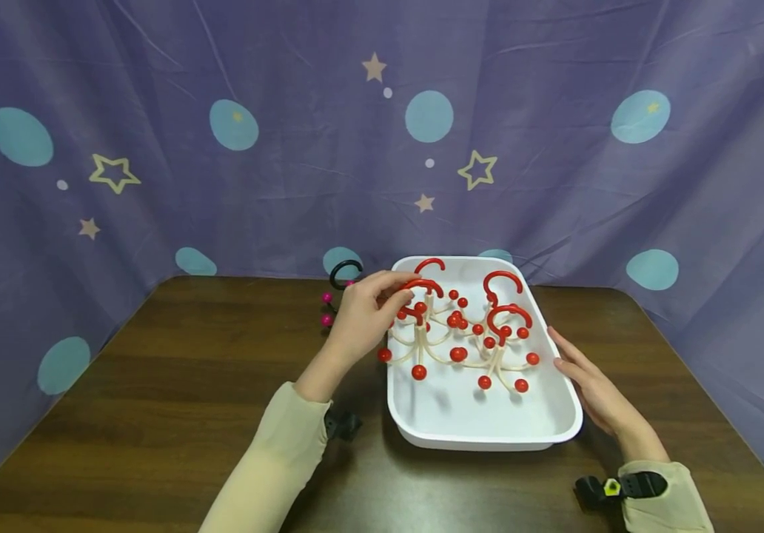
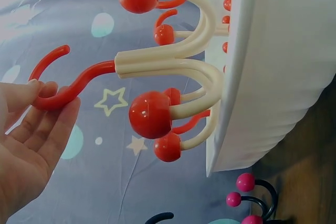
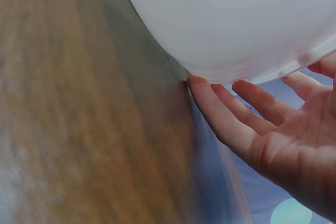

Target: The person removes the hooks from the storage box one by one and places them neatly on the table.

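In the left wrist view my left hand (image 2: 37, 135) pinches the red hooked handle of a head massager (image 2: 170, 59), its cream prongs ending in red balls and hanging downward in the head view. It is over the left side of a white tray (image 1: 482, 418). Several similar massagers stand in the tray, among them one at the front right (image 1: 498, 355) and another at the back right (image 1: 503, 277). My right hand (image 1: 591, 385) touches the tray's right side, its fingers (image 3: 220, 108) stretched along the outer wall.
A black-handled massager (image 1: 345, 266) with pink balls stands on the wooden table (image 1: 222, 355) left of the tray, partly hidden behind my left hand. Behind the table hangs a purple curtain (image 1: 329, 185) with stars and blue dots.
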{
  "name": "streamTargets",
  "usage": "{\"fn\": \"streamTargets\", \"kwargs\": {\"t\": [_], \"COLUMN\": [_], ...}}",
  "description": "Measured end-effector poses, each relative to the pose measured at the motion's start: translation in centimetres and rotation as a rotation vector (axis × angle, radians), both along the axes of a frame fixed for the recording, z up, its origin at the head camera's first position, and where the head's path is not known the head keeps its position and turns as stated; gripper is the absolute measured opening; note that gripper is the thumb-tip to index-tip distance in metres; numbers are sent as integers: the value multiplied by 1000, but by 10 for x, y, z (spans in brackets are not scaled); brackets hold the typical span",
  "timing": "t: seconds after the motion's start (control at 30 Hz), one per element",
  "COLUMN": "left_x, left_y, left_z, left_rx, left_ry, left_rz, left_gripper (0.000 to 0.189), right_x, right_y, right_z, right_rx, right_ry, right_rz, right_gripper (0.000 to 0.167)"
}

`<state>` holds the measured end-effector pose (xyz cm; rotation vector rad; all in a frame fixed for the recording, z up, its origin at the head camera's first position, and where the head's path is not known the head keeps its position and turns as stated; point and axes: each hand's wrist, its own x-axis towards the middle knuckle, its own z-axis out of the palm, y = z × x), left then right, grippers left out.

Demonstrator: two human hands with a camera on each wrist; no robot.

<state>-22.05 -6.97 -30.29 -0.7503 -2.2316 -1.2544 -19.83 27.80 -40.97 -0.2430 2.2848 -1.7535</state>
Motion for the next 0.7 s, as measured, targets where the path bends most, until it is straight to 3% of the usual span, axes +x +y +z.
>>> {"fn": "streamTargets", "kwargs": {"t": [0.23, 0.7], "left_x": [2, 6], "left_y": [-10, -33], "left_z": [1, -4], "left_rx": [75, 86], "left_ry": [22, 66], "left_rz": [-8, 64], "left_gripper": [21, 21], "right_x": [-1, 0], "right_y": [0, 0], "right_z": [1, 1], "right_rx": [16, 21], "right_ry": [6, 0], "right_rz": [3, -1], "right_gripper": [62, 62]}}
